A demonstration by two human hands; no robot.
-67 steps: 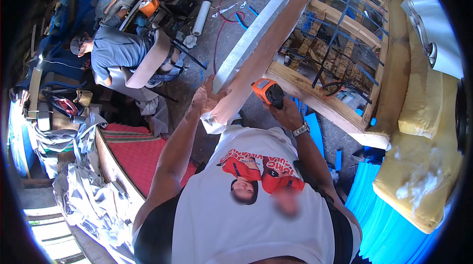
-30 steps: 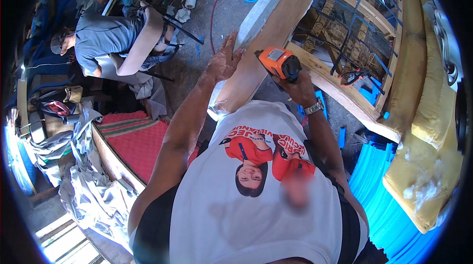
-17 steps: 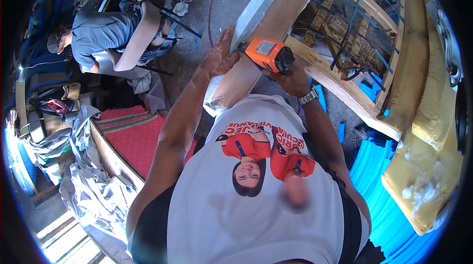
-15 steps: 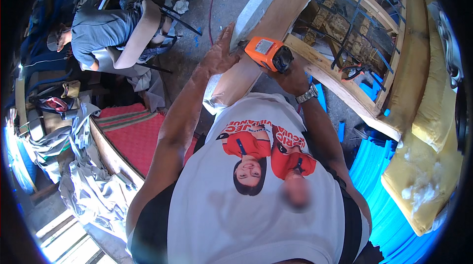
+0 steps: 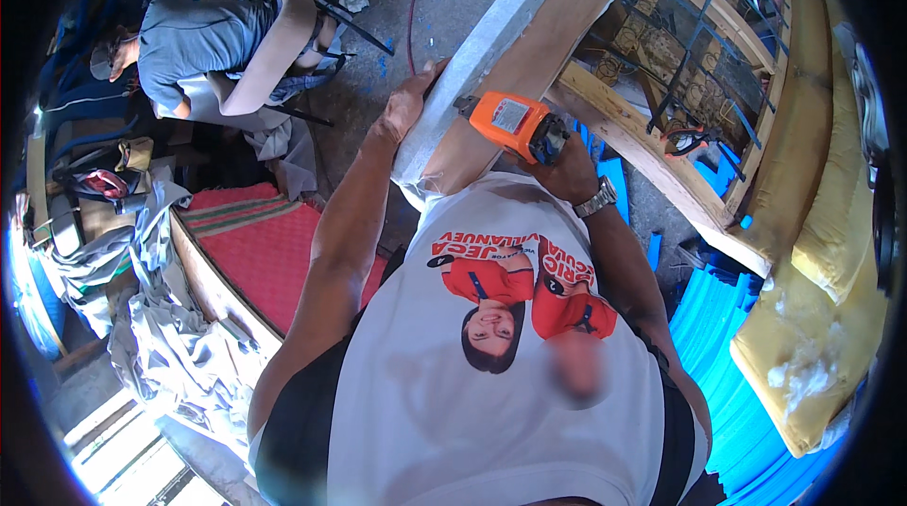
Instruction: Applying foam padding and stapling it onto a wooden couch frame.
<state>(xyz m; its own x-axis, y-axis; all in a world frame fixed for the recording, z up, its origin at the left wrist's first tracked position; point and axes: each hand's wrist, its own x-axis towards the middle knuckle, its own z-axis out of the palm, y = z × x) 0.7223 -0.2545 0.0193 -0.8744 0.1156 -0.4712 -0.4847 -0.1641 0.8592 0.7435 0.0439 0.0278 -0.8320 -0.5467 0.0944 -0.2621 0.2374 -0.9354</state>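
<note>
Here, the left hand [image 5: 406, 109] lies along the left side of a white-edged board [image 5: 524, 62], fingertips partly hidden, so its hold is hard to judge. The board's far end is cut off above. Over it, an orange tool [image 5: 510, 120] sits in the closed right hand [image 5: 567, 171], whose fingers are mostly hidden beneath.

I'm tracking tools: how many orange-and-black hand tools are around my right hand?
2: the boxy orange-and-black tool held in your right hand and the orange-and-black pliers at the pale wooden frame. Others may be hidden.
</note>
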